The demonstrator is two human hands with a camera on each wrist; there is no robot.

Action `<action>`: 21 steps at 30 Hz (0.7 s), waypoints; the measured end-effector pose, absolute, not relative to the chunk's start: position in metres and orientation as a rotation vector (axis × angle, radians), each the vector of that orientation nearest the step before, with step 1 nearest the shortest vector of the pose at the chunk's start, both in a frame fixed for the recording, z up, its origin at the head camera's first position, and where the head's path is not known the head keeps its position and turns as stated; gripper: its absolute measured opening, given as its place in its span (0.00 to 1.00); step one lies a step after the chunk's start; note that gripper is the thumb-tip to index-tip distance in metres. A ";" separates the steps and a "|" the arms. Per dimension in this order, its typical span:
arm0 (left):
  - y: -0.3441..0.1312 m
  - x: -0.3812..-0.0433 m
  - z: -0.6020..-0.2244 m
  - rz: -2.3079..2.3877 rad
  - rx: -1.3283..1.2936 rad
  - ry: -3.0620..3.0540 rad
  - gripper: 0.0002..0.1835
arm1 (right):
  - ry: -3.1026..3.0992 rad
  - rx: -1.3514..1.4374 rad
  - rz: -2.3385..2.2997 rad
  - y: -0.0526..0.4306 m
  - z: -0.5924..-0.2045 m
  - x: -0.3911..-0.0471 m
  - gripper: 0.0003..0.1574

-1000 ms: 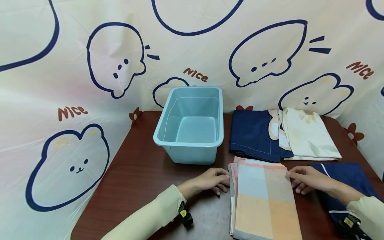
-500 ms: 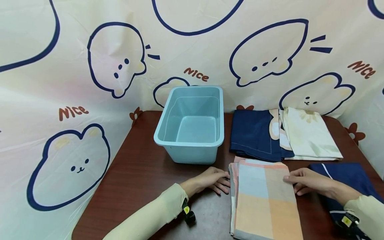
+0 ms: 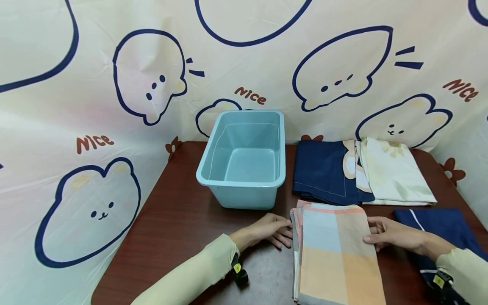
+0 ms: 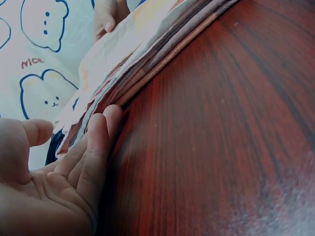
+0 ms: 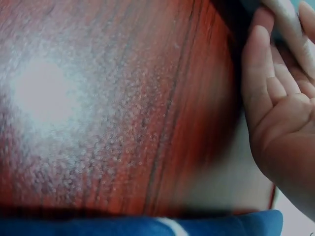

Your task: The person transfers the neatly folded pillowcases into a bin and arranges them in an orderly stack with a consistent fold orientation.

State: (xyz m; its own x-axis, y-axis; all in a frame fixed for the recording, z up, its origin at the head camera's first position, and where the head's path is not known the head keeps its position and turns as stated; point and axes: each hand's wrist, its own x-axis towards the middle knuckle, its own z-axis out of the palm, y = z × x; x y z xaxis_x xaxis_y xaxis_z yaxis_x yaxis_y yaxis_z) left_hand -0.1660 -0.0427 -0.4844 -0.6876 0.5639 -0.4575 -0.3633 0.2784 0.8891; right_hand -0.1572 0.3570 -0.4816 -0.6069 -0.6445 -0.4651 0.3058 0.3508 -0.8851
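Note:
A folded checked cloth (image 3: pixel 339 254) in pale blue, beige and orange lies in layers at the front of the table. At its right edge my right hand (image 3: pixel 400 235) pinches the fabric, thumb on top and fingers beneath; the right wrist view shows the same hand (image 5: pixel 285 98) with a fold between thumb and fingers. Along the opposite edge my left hand (image 3: pixel 268 231) rests on the table, fingers extended. From the left wrist view, fingertips of this hand (image 4: pixel 64 177) touch the stacked layers, with the thumb held apart.
A light blue plastic tub (image 3: pixel 244 195) stands behind my left hand. Folded at the back right are a navy cloth (image 3: pixel 318 169) and a cream cloth (image 3: pixel 396 173). Another navy cloth (image 3: pixel 438 218) with white stripes lies beneath my right forearm. A printed curtain (image 3: pixel 152 140) borders the table.
My right hand has shifted slightly toward me along the cloth's right edge, its thumb now lapping over the fabric there. My left hand's fingers have spread a little and stayed beside the left edge.

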 end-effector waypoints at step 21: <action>-0.029 -0.149 -0.475 1.544 0.108 1.789 0.22 | 1.834 -0.365 -1.331 0.356 -0.486 -0.157 0.12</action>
State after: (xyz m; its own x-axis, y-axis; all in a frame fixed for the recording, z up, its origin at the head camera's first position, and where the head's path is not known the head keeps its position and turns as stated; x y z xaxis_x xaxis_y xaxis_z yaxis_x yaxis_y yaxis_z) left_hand -0.1487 -0.0294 -0.4746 -0.7104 0.5162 -0.4784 -0.3979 0.2661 0.8780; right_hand -0.1567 0.3558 -0.4859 -0.6210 -0.6453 -0.4449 0.2228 0.3989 -0.8895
